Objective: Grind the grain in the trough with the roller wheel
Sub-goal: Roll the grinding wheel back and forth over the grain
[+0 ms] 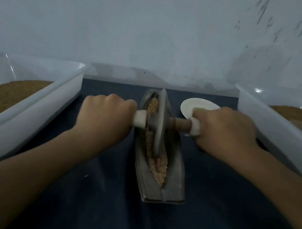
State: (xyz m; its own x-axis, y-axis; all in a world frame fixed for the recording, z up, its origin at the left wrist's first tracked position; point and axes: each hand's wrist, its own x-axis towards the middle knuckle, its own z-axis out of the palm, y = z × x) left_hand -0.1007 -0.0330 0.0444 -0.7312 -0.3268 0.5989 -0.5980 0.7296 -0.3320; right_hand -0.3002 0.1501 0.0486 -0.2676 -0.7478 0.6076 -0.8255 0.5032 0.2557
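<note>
Currently left hand [107,114] and right hand [223,130] each grip an axle end of the roller wheel [159,123] standing in the metal trough [172,191] on the desk [220,211], so uneven push could tilt it off the groove and spill grain [158,167] over the near rim.
</note>
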